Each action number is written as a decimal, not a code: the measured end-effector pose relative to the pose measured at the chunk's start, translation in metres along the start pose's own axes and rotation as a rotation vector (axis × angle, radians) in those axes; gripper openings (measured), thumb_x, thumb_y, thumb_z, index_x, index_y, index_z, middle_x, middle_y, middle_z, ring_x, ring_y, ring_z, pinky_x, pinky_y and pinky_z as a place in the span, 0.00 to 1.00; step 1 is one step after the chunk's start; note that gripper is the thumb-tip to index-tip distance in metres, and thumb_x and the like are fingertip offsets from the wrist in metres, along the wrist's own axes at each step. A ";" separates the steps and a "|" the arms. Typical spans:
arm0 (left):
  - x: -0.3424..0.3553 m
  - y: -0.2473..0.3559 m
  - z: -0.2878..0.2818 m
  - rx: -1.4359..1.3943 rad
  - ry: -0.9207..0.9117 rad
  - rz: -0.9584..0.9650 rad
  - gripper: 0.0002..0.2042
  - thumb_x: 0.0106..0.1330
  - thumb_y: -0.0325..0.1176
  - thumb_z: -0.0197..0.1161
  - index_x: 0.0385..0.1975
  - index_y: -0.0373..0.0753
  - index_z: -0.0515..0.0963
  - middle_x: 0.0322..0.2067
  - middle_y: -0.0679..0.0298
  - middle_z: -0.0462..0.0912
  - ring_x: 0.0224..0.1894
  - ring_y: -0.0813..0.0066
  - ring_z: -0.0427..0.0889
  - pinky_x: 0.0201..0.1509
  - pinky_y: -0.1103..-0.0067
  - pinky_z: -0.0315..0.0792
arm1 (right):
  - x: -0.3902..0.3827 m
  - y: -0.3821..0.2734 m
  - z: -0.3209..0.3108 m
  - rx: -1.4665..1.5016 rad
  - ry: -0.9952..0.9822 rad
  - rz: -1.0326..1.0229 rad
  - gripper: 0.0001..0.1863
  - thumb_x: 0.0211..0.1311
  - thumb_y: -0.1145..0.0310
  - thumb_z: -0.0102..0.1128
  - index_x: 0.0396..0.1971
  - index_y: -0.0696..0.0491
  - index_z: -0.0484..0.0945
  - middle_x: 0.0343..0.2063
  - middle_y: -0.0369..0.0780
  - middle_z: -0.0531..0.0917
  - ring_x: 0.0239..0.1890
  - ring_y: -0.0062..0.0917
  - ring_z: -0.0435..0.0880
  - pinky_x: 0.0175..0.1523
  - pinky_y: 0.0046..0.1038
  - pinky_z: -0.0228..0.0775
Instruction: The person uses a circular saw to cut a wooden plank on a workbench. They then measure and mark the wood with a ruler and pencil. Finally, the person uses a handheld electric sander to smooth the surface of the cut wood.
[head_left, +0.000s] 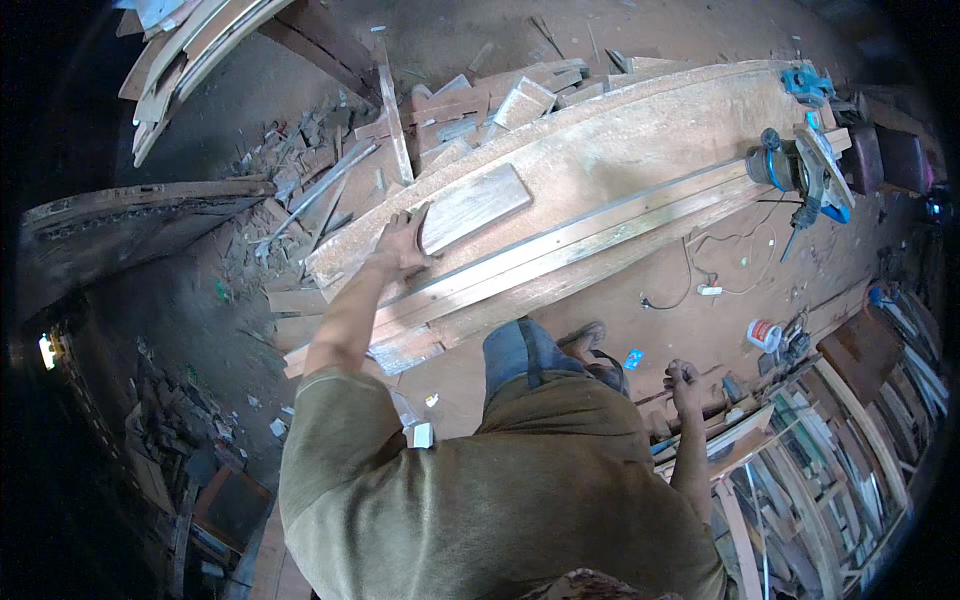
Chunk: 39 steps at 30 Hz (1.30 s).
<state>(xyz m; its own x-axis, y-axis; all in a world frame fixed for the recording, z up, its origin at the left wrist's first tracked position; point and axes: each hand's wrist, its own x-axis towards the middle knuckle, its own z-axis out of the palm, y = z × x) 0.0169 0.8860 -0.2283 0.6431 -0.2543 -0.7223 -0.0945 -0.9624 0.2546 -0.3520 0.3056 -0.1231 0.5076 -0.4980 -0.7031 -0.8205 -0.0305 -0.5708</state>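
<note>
My left hand (405, 245) grips the left end of a short pale wooden board (475, 210) lying on a long dusty workbench (680, 130). Below the board, long wooden strips (560, 248) run along the bench toward a blue-fitted tool or clamp assembly (770, 165) at its right end. My right hand (682, 380) is beside my body at lower right, fingers curled; what it holds, if anything, is too small to make out.
Offcuts (525, 100) pile behind the bench, stacked planks (180, 60) stand upper left, and timber racks (830, 450) fill the lower right. A cable (690, 285) and a white-and-red bucket (764, 334) are on the floor.
</note>
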 end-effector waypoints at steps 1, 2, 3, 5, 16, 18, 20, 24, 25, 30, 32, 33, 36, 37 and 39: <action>-0.004 -0.005 -0.012 -0.079 -0.040 0.040 0.65 0.39 0.57 0.81 0.79 0.49 0.47 0.72 0.43 0.60 0.74 0.42 0.58 0.78 0.59 0.55 | 0.003 -0.004 0.008 -0.002 -0.029 -0.022 0.17 0.71 0.60 0.64 0.48 0.58 0.79 0.34 0.38 0.84 0.31 0.20 0.82 0.36 0.24 0.76; -0.010 -0.009 -0.021 -0.158 -0.080 0.080 0.64 0.39 0.58 0.80 0.79 0.48 0.50 0.71 0.42 0.61 0.74 0.42 0.58 0.78 0.60 0.56 | 0.012 -0.009 0.016 -0.004 -0.058 -0.044 0.17 0.72 0.60 0.64 0.48 0.58 0.79 0.34 0.38 0.84 0.31 0.20 0.82 0.36 0.23 0.76; -0.015 -0.008 -0.033 -0.329 -0.146 0.174 0.56 0.48 0.62 0.73 0.77 0.46 0.55 0.72 0.41 0.61 0.75 0.45 0.58 0.79 0.61 0.54 | 0.016 -0.016 0.026 0.003 -0.080 -0.065 0.17 0.72 0.60 0.64 0.48 0.58 0.79 0.34 0.37 0.84 0.32 0.19 0.82 0.36 0.23 0.75; -0.036 0.016 -0.052 -0.648 -0.201 0.169 0.52 0.54 0.61 0.69 0.78 0.46 0.55 0.72 0.42 0.61 0.75 0.49 0.59 0.78 0.63 0.53 | 0.020 -0.043 0.059 0.001 -0.082 -0.119 0.17 0.72 0.60 0.63 0.48 0.59 0.79 0.35 0.37 0.84 0.33 0.18 0.81 0.37 0.22 0.75; -0.128 0.193 -0.057 -0.990 -0.276 0.468 0.46 0.61 0.51 0.65 0.77 0.39 0.54 0.74 0.51 0.59 0.76 0.59 0.56 0.79 0.69 0.48 | -0.012 -0.219 0.172 0.322 -0.492 -0.338 0.43 0.69 0.48 0.64 0.69 0.64 0.58 0.56 0.52 0.77 0.58 0.35 0.79 0.62 0.37 0.75; -0.139 0.225 -0.045 -0.989 -0.284 0.471 0.45 0.60 0.50 0.65 0.76 0.36 0.58 0.72 0.53 0.64 0.73 0.62 0.63 0.77 0.70 0.53 | -0.020 -0.222 0.162 0.492 -0.491 -0.255 0.49 0.67 0.44 0.65 0.72 0.65 0.53 0.61 0.53 0.73 0.60 0.37 0.77 0.62 0.40 0.74; -0.151 0.259 -0.037 -0.962 -0.277 0.485 0.45 0.59 0.50 0.66 0.76 0.36 0.58 0.70 0.54 0.67 0.71 0.63 0.65 0.76 0.70 0.55 | -0.014 -0.213 0.146 0.644 -0.555 -0.304 0.54 0.64 0.41 0.66 0.75 0.58 0.48 0.61 0.51 0.70 0.60 0.38 0.75 0.61 0.44 0.74; -0.160 0.319 -0.010 -0.914 -0.331 0.527 0.47 0.59 0.52 0.65 0.77 0.38 0.54 0.72 0.51 0.62 0.74 0.59 0.60 0.77 0.67 0.53 | -0.009 -0.189 0.098 0.848 -0.592 -0.301 0.52 0.61 0.44 0.69 0.75 0.52 0.50 0.59 0.48 0.71 0.59 0.35 0.75 0.58 0.40 0.75; -0.162 0.336 -0.008 -0.865 -0.348 0.558 0.47 0.61 0.53 0.64 0.78 0.40 0.51 0.73 0.49 0.60 0.76 0.57 0.57 0.78 0.66 0.51 | -0.006 -0.180 0.084 0.856 -0.565 -0.295 0.52 0.60 0.44 0.70 0.75 0.52 0.51 0.59 0.48 0.71 0.59 0.35 0.75 0.57 0.39 0.75; -0.203 0.472 -0.002 -0.587 -0.287 0.397 0.49 0.62 0.57 0.69 0.76 0.34 0.53 0.72 0.43 0.61 0.75 0.56 0.60 0.77 0.63 0.56 | 0.018 -0.137 -0.008 0.822 -0.243 -0.186 0.51 0.56 0.46 0.75 0.71 0.52 0.56 0.54 0.40 0.77 0.48 0.26 0.80 0.46 0.34 0.78; -0.195 0.518 0.012 -0.582 -0.294 0.652 0.48 0.60 0.55 0.74 0.73 0.32 0.58 0.68 0.42 0.68 0.71 0.54 0.67 0.74 0.62 0.63 | 0.032 -0.127 -0.046 0.762 -0.199 -0.286 0.56 0.53 0.47 0.78 0.73 0.53 0.52 0.54 0.42 0.77 0.49 0.27 0.80 0.44 0.34 0.76; -0.205 0.555 0.009 -0.451 -0.216 0.639 0.46 0.59 0.51 0.76 0.71 0.31 0.61 0.61 0.42 0.76 0.65 0.53 0.75 0.69 0.63 0.69 | 0.029 -0.125 -0.075 0.794 -0.247 -0.256 0.59 0.51 0.48 0.80 0.74 0.55 0.50 0.57 0.45 0.75 0.52 0.30 0.79 0.45 0.36 0.76; -0.194 0.618 0.045 -0.384 0.158 0.754 0.38 0.61 0.41 0.72 0.67 0.29 0.65 0.50 0.38 0.82 0.54 0.51 0.83 0.59 0.62 0.75 | 0.061 -0.102 -0.121 0.682 -0.077 -0.376 0.58 0.52 0.51 0.80 0.73 0.57 0.49 0.57 0.49 0.76 0.55 0.33 0.79 0.51 0.38 0.77; -0.200 0.645 0.042 -0.252 0.134 0.633 0.35 0.61 0.38 0.69 0.66 0.29 0.65 0.47 0.37 0.82 0.51 0.48 0.84 0.57 0.62 0.75 | 0.062 -0.101 -0.141 0.764 -0.093 -0.362 0.58 0.53 0.51 0.79 0.73 0.58 0.48 0.56 0.49 0.76 0.55 0.33 0.79 0.52 0.38 0.77; -0.205 0.694 0.032 -0.213 0.134 0.670 0.33 0.62 0.39 0.69 0.64 0.29 0.66 0.45 0.37 0.82 0.50 0.46 0.84 0.55 0.61 0.76 | 0.062 -0.103 -0.183 0.919 -0.130 -0.333 0.58 0.54 0.52 0.79 0.73 0.58 0.46 0.55 0.50 0.77 0.56 0.33 0.80 0.55 0.39 0.78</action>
<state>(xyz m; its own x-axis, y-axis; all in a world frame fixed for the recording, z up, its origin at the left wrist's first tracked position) -0.2056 0.2672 0.0760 0.5881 -0.7570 -0.2849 -0.3600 -0.5604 0.7459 -0.2838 0.1197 -0.0299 0.7457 -0.4851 -0.4568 -0.1352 0.5612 -0.8166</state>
